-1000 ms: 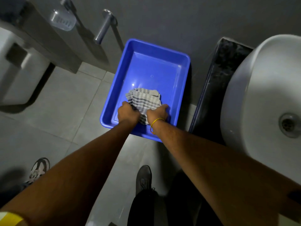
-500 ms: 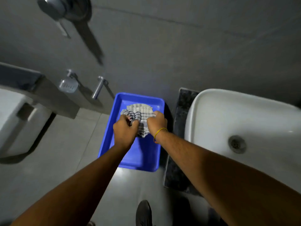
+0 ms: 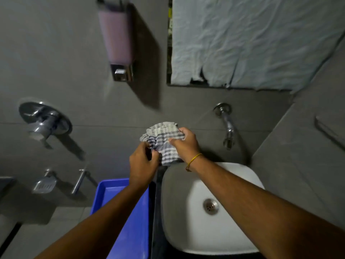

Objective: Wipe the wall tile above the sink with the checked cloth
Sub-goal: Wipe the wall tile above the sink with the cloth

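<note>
The grey-and-white checked cloth (image 3: 162,140) is bunched up in the air in front of the grey wall tile (image 3: 186,109), just above the back left corner of the white sink (image 3: 179,202). My left hand (image 3: 143,165) grips its lower left edge. My right hand (image 3: 184,143), with a yellow band at the wrist, grips its right side. Whether the cloth touches the tile I cannot tell.
A chrome tap (image 3: 226,126) sticks out of the wall right of the cloth. A soap dispenser (image 3: 117,38) hangs above left, a covered mirror (image 3: 252,42) above right. A blue tub (image 3: 134,212) stands on the floor left of the sink. Chrome wall fittings (image 3: 44,120) lie further left.
Both hands lifted the cloth out of the blue tub and up to wall height beside the sink. The view tilted up from the floor to the wall.
</note>
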